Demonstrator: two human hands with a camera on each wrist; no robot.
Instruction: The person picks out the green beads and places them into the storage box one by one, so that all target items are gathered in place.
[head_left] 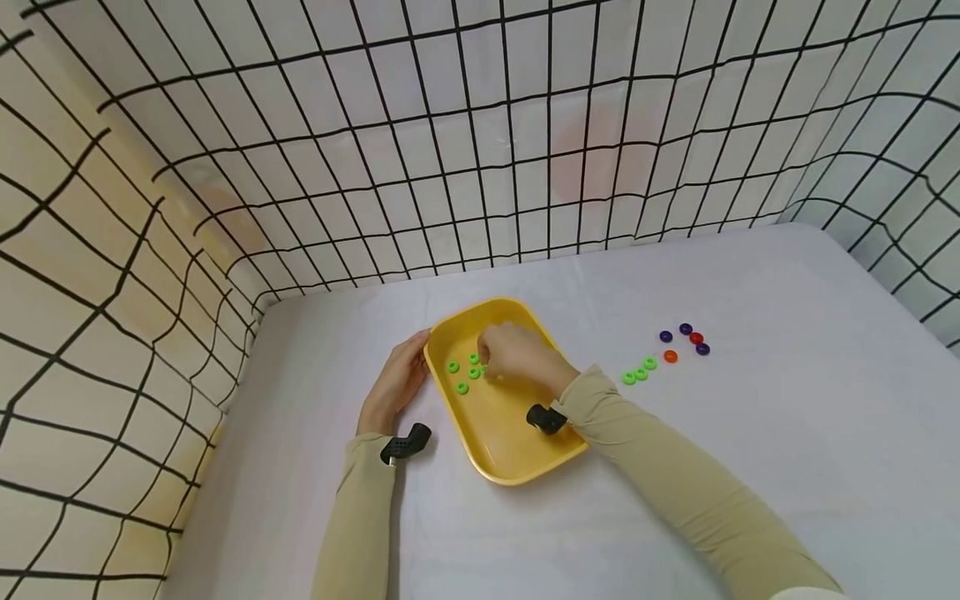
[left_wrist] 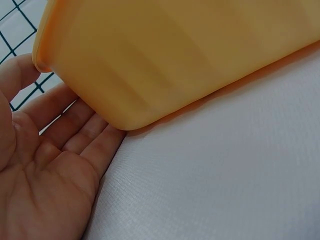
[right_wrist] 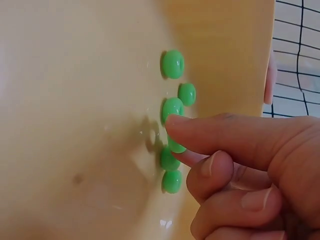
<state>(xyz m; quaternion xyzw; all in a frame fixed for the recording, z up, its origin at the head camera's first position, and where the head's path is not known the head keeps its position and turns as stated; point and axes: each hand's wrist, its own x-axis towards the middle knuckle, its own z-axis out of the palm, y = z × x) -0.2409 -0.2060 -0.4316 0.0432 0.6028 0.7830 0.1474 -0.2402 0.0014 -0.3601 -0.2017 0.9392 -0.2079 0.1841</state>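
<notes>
A yellow tray (head_left: 517,454) (left_wrist: 150,55) (right_wrist: 75,100) sits on the white table. Several green rings (head_left: 462,387) (right_wrist: 172,64) lie on its floor at the far end. My right hand (head_left: 517,354) (right_wrist: 176,142) reaches into the tray. Its index finger and thumb pinch one green ring (right_wrist: 175,147) just above the floor, between the other rings, and the remaining fingers are curled. My left hand (head_left: 393,383) (left_wrist: 50,165) lies flat with straight fingers against the tray's left outer wall.
Right of the tray, three green rings (head_left: 640,372) lie in a row on the table, with an orange ring (head_left: 671,356), a red ring (head_left: 696,337) and purple rings (head_left: 666,336) beyond. A grid-patterned wall (head_left: 480,167) encloses the back and sides.
</notes>
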